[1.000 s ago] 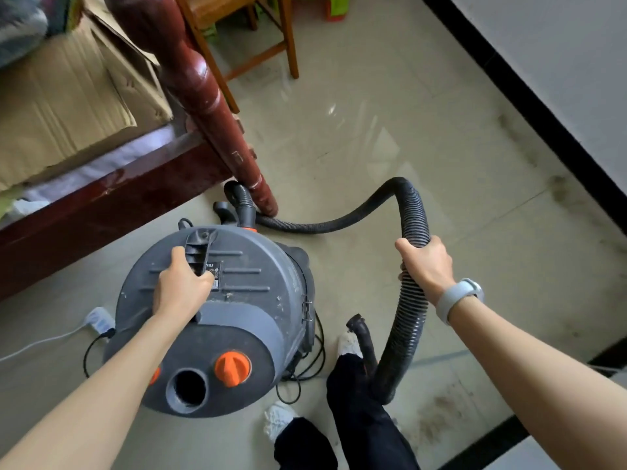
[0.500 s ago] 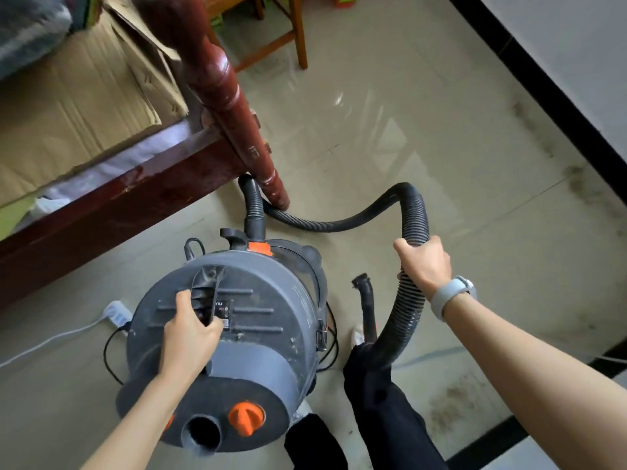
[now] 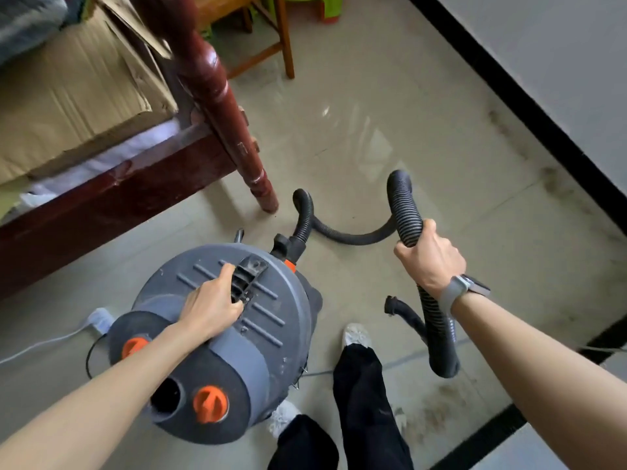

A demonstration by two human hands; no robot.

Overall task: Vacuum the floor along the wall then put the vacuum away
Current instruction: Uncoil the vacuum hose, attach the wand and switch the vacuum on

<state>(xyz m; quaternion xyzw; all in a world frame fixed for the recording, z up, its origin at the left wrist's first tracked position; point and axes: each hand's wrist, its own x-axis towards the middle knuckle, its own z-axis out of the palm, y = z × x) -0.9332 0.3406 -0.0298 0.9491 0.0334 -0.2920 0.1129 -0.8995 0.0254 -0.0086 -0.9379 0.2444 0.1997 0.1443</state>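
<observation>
A grey canister vacuum [image 3: 271, 320] with orange knobs is tilted toward me, low in the middle of the view. My left hand [image 3: 212, 305] grips the black carry handle [image 3: 249, 273] on its lid. A black ribbed hose [image 3: 405, 208] leaves the canister's far side, loops over the floor and rises to my right hand [image 3: 429, 261], which grips it. Below that hand the hose hangs down to an open end near my foot. The white wall [image 3: 556, 72] with its black baseboard runs along the right.
A dark red wooden bed frame [image 3: 112, 195] with a turned post [image 3: 230, 123] stands left, with cardboard on the bed. A white power strip [image 3: 98, 320] and cords lie on the floor left of the canister. Wooden chair legs [image 3: 286, 45] stand at the back. Dirt stains mark the floor by the baseboard.
The canister has shifted right and away from the bed post, its lid turning more toward me. My right hand has carried the hose loop upward; both hands keep their grips.
</observation>
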